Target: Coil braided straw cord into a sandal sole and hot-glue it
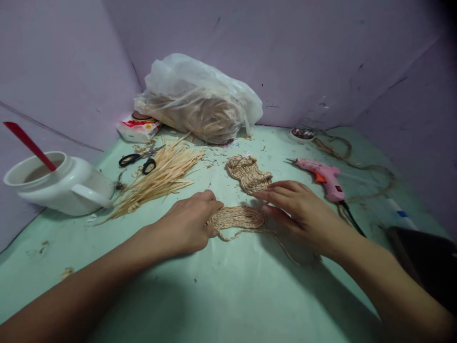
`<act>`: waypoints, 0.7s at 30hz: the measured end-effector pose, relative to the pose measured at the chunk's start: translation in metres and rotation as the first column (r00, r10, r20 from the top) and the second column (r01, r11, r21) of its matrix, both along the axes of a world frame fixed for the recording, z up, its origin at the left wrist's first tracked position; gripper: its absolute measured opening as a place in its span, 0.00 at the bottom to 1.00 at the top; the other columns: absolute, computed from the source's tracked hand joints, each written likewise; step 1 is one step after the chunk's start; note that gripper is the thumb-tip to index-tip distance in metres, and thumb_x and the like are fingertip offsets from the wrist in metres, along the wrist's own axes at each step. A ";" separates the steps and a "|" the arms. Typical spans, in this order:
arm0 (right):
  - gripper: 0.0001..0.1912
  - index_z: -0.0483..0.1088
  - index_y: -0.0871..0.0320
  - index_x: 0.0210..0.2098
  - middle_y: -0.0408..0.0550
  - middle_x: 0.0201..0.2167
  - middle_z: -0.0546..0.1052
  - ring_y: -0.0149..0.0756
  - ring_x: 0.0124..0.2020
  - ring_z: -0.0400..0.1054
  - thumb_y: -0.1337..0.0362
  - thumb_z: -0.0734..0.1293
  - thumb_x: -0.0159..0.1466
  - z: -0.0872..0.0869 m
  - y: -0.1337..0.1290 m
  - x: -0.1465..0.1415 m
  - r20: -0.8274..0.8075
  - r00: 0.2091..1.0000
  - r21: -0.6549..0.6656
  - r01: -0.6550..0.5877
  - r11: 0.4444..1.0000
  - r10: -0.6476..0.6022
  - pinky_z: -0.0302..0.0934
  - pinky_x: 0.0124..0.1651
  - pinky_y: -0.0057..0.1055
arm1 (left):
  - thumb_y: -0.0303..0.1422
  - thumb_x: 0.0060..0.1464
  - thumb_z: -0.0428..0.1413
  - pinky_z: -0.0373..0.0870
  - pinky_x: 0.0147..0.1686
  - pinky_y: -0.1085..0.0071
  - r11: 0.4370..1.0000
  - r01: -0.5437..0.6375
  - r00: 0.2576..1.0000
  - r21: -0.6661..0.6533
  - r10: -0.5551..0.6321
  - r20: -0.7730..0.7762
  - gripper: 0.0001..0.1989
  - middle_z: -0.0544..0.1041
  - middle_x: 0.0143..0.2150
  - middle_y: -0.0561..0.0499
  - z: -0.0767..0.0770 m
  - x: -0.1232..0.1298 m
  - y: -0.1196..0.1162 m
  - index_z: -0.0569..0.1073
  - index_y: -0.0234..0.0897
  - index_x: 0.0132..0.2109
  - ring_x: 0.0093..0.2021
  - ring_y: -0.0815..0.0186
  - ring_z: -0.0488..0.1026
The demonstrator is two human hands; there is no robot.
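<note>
A flat oval of coiled twine (237,218) lies on the table in front of me, with a loose tail of twine running along its near side. My left hand (194,220) grips the oval's left end between thumb and curled fingers. At the other end is my right hand (298,209), its fingers stretched out and apart. Whether its fingertips touch the oval I cannot tell. Just beyond the oval sits a second twine piece (248,174), woven and curved, close to my right fingertips.
A pink glue gun (323,176) lies at the right, its cord trailing, near a dark object (424,257). Dried strips (160,176) and black-handled scissors (143,159) lie left, beside a white pitcher (71,186). A plastic bag (203,100) stands at the back.
</note>
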State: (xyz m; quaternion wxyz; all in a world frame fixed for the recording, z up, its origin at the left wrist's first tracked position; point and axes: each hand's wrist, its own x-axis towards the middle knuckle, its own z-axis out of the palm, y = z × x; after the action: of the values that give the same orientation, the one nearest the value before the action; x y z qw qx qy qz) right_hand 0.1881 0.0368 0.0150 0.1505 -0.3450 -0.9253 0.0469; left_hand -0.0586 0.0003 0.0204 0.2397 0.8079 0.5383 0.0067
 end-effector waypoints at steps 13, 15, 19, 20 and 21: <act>0.09 0.69 0.52 0.20 0.52 0.24 0.75 0.50 0.31 0.66 0.66 0.64 0.56 0.001 0.023 0.085 0.173 0.899 0.259 0.352 0.899 -0.402 0.53 0.31 0.44 | 0.35 0.49 0.54 0.61 0.33 0.66 1.000 -0.002 1.000 0.007 0.002 -0.008 0.15 0.68 0.44 0.50 0.000 0.000 -0.001 0.70 0.46 0.46 0.41 0.60 0.69; 0.09 0.71 0.53 0.25 0.56 0.29 0.76 0.53 0.33 0.66 0.64 0.61 0.59 0.011 0.007 0.067 0.109 0.886 0.307 0.402 0.863 -0.451 0.54 0.30 0.44 | 0.36 0.49 0.54 0.61 0.33 0.66 1.000 0.000 1.000 0.006 0.000 -0.006 0.15 0.68 0.44 0.50 -0.001 -0.001 0.000 0.70 0.46 0.46 0.41 0.61 0.69; 0.07 0.70 0.53 0.34 0.52 0.34 0.76 0.41 0.33 0.68 0.66 0.61 0.61 0.017 -0.038 -0.003 -0.196 0.964 0.105 0.205 0.973 -0.182 0.60 0.33 0.37 | 0.36 0.50 0.54 0.62 0.34 0.66 1.000 0.008 1.000 0.015 -0.008 -0.007 0.17 0.68 0.45 0.50 -0.002 -0.002 0.000 0.69 0.46 0.49 0.42 0.60 0.69; 0.07 0.71 0.54 0.34 0.50 0.31 0.76 0.38 0.31 0.68 0.68 0.61 0.61 0.013 -0.048 -0.020 -0.198 0.976 0.048 0.108 0.993 -0.096 0.59 0.32 0.36 | 0.36 0.50 0.54 0.63 0.35 0.65 1.000 0.007 1.000 0.020 -0.007 -0.013 0.18 0.68 0.46 0.49 -0.002 -0.002 0.000 0.69 0.46 0.50 0.42 0.60 0.69; 0.08 0.71 0.55 0.32 0.48 0.28 0.75 0.38 0.29 0.66 0.68 0.61 0.62 0.007 -0.056 -0.034 -0.201 0.978 0.046 0.071 0.996 -0.060 0.58 0.32 0.36 | 0.36 0.50 0.53 0.63 0.36 0.65 1.000 0.007 1.000 0.023 -0.006 -0.020 0.18 0.68 0.46 0.49 -0.001 -0.002 -0.001 0.68 0.45 0.51 0.43 0.59 0.69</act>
State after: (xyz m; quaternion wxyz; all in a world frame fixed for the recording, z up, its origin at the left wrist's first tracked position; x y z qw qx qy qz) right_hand 0.1546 -0.0191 0.0218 0.2532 -0.3648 -0.8945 0.0518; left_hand -0.0605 -0.0005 0.0190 0.2250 0.8124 0.5379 0.0041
